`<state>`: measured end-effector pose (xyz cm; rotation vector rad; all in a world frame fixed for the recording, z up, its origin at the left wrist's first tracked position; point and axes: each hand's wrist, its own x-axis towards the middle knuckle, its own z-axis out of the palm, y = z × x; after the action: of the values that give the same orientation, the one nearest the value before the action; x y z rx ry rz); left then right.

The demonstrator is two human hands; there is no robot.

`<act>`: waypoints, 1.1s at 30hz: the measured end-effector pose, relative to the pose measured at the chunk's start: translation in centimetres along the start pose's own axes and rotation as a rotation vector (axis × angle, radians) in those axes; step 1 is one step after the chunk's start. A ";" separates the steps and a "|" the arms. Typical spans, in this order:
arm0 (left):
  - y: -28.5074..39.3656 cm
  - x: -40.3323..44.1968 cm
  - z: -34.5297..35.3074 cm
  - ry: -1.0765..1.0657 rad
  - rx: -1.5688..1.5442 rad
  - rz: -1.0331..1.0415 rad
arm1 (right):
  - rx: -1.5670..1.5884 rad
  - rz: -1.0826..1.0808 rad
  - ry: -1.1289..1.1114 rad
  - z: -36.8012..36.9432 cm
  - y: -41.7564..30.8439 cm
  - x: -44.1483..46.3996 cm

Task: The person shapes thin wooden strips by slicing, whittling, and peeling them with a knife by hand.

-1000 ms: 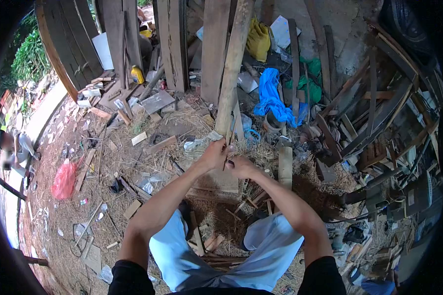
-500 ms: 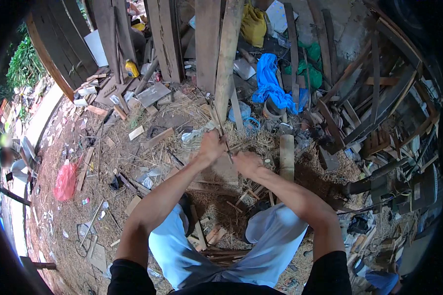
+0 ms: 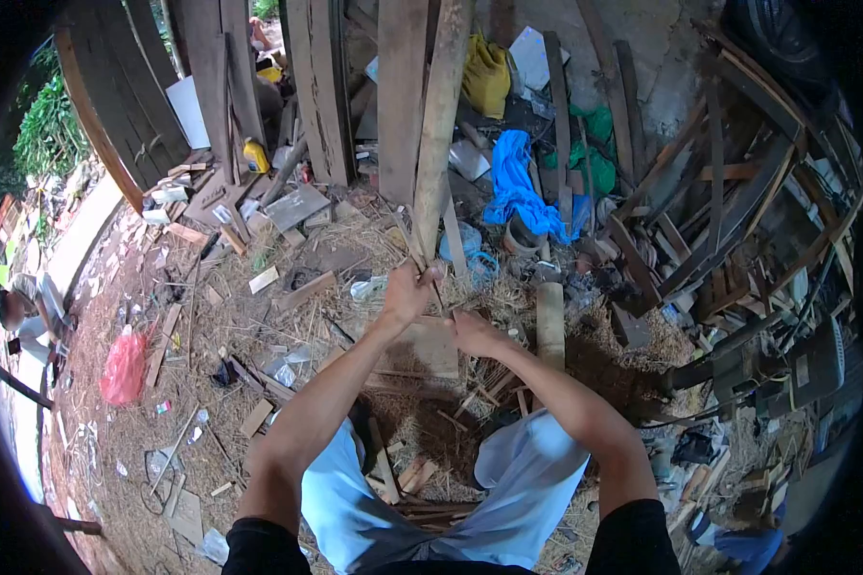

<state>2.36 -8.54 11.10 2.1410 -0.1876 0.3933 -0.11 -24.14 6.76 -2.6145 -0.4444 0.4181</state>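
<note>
My left hand point(image 3: 408, 293) is closed around a thin dark stick point(image 3: 438, 295) that slants down towards me, its upper part in front of a round wooden pole point(image 3: 439, 125). My right hand point(image 3: 477, 335) is closed close to the stick's lower end; what its fingers grip is hidden. Below both hands lies a flat wooden board point(image 3: 430, 350) on ground strewn with shavings. To the right of my right hand stands a pale wooden post piece point(image 3: 549, 321).
Upright planks point(image 3: 405, 105) rise ahead. A blue plastic sheet point(image 3: 518, 187) and a yellow bag point(image 3: 486, 77) lie beyond the hands. Piled scrap wood point(image 3: 729, 220) fills the right side. On the left are a pink plastic bag point(image 3: 125, 369) and another person point(image 3: 34, 311).
The view has tilted slightly, so the background sits lower. My left hand has shifted a little on the stick, and my right hand has moved slightly down. Both stay closed.
</note>
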 end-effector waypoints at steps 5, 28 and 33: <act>-2.4 0.5 -0.2 -0.063 -0.087 -0.079 | 0.019 0.024 -0.165 -0.8 -1.4 -0.5; 2.0 0.5 -2.6 -0.011 0.218 -0.021 | -0.350 0.003 0.049 3.1 -1.8 -1.0; 2.8 2.0 -5.4 0.009 -0.156 0.045 | -0.406 -0.024 -0.066 1.8 -1.1 -0.8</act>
<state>2.36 -5.66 16.79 1.9841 -0.2541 0.4010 -1.73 -22.85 5.94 -2.9875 -0.6392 0.4461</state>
